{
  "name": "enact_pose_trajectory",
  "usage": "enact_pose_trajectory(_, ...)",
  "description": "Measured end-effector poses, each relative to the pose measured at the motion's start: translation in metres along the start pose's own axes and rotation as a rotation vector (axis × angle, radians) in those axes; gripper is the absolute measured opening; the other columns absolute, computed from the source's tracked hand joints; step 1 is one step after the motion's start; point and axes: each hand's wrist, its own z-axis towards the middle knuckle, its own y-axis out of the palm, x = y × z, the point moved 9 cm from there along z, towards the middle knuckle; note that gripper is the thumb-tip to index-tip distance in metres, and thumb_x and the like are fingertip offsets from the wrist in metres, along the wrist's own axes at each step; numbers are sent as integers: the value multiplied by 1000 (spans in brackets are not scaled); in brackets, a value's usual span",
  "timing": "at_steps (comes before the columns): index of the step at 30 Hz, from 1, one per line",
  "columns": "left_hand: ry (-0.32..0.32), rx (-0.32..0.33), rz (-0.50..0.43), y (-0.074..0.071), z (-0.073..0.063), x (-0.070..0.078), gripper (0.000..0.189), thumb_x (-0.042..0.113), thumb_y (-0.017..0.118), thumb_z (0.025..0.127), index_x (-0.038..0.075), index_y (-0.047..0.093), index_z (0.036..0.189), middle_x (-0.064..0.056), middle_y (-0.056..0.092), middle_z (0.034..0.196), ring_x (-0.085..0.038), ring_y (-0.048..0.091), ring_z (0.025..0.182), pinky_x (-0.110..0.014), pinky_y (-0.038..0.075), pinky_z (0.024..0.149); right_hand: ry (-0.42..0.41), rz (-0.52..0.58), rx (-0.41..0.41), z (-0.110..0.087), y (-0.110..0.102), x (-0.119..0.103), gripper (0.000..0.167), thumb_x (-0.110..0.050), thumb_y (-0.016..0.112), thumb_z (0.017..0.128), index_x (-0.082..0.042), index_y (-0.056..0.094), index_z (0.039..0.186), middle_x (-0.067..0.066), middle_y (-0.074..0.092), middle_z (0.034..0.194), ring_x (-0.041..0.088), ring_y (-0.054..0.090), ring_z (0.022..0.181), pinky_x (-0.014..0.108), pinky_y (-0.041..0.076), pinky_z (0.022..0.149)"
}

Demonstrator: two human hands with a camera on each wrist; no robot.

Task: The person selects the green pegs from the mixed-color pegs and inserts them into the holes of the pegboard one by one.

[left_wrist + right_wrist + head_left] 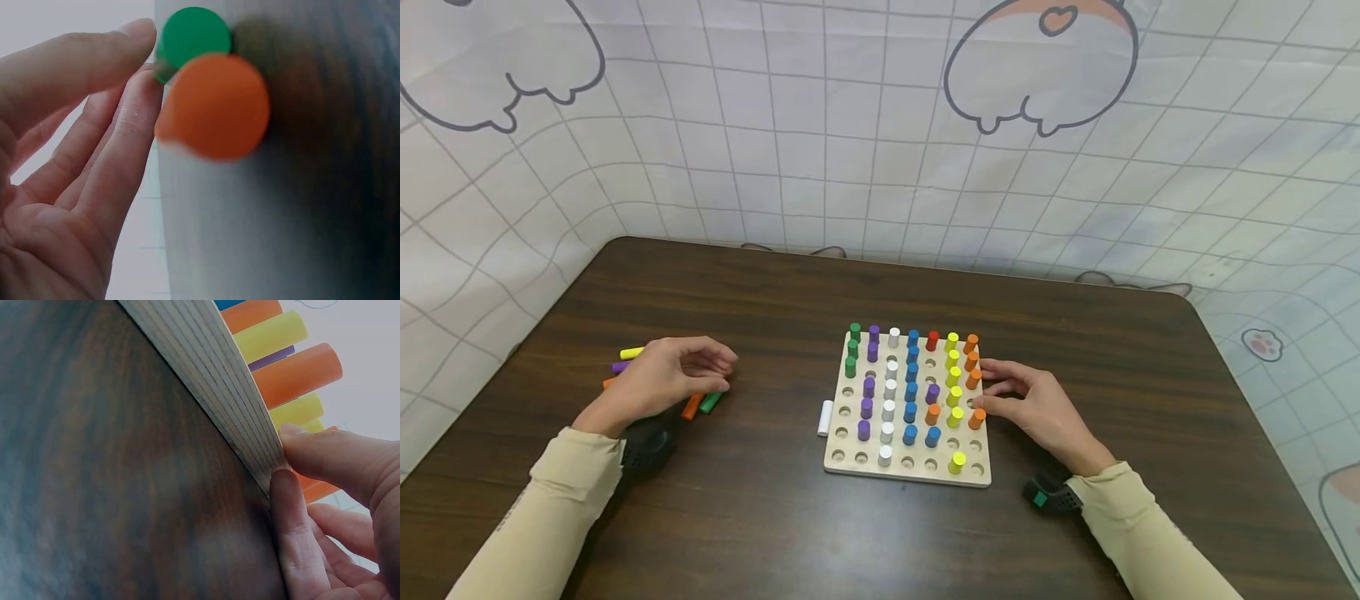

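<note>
A wooden pegboard (pixel 842 442) with rows of coloured pegs stands on the dark table. At its right edge my right hand (pixel 1037 408) holds it; in the right wrist view the thumb (pixel 337 453) lies over the top edge and a fingertip is against the side. My left hand (pixel 662 379) hovers over loose pegs to the left, fingers loosely bent. Nearest to it are a green peg (pixel 710 402) and an orange peg (pixel 692 407), lying side by side. Whether the left fingertips touch the green peg (pixel 197 37) is unclear.
Partly behind the left hand lie a yellow peg (pixel 632 353), a purple peg (pixel 619 367) and another orange peg (pixel 608 382). A white peg (pixel 825 418) lies against the pegboard's left side. A checked cloth (pixel 865 125) hangs behind the table (pixel 760 533).
</note>
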Motion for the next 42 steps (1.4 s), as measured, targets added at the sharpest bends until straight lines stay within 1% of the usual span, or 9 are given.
enact_pose_trajectory(7, -12, 3, -1, 4, 2, -4, 30, 17, 82, 89, 12, 74, 117, -4, 78, 109, 2, 71, 96, -16, 58, 83, 5, -3, -1, 0, 0, 1, 68, -35, 81, 90, -14, 55, 149, 10, 65, 143, 15, 70, 107, 17, 54, 86)
enact_pose_trajectory(14, -10, 9, -7, 5, 3, -6, 31, 20, 84, 88, 11, 73, 116, -5, 78, 111, 2, 71, 95, -15, 59, 83, 12, -1, 1, 0, 0, 0, 66, -34, 81, 91, -14, 55, 149, 11, 67, 139, 16, 70, 108, 18, 56, 84)
enact_pose_trajectory(22, 2, 28, 16, 3, 5, -2, 33, 23, 84, 88, 11, 74, 117, -6, 77, 111, 0, 71, 95, -14, 57, 83, 9, -21, 9, 0, -2, -1, 68, -37, 80, 91, -15, 55, 149, 11, 67, 139, 16, 69, 108, 18, 56, 84)
enact_pose_trajectory(26, -5, 30, 25, 2, 5, -2, 35, 27, 84, 87, 12, 73, 117, -5, 77, 112, 0, 71, 96, -12, 57, 84, 9, -27, 10, 1, -2, 0, 68, -38, 81, 91, -15, 55, 149, 10, 67, 139, 14, 69, 107, 18, 55, 85)
enact_pose_trajectory(30, -17, 41, 32, -3, 3, -1, 37, 29, 85, 87, 12, 73, 117, -5, 77, 112, -1, 72, 96, -11, 56, 84, 15, -33, 11, 2, -1, 2, 67, -37, 81, 90, -15, 56, 148, 9, 68, 138, 9, 70, 105, 17, 55, 86)
enact_pose_trajectory(36, -33, 53, 32, -9, -3, -2, 35, 25, 82, 90, 13, 72, 120, -7, 76, 115, 0, 72, 96, -14, 58, 83, 4, -35, 6, 2, -1, 1, 68, -38, 81, 91, -15, 55, 149, 10, 67, 139, 8, 70, 105, 16, 54, 87)
enact_pose_trajectory(42, -13, 37, 38, -6, -2, -2, 34, 22, 82, 90, 10, 72, 120, -8, 76, 114, -2, 71, 97, -12, 56, 85, 9, -24, 0, 1, 0, -1, 69, -38, 81, 90, -15, 55, 149, 10, 66, 140, 12, 69, 107, 16, 53, 87)
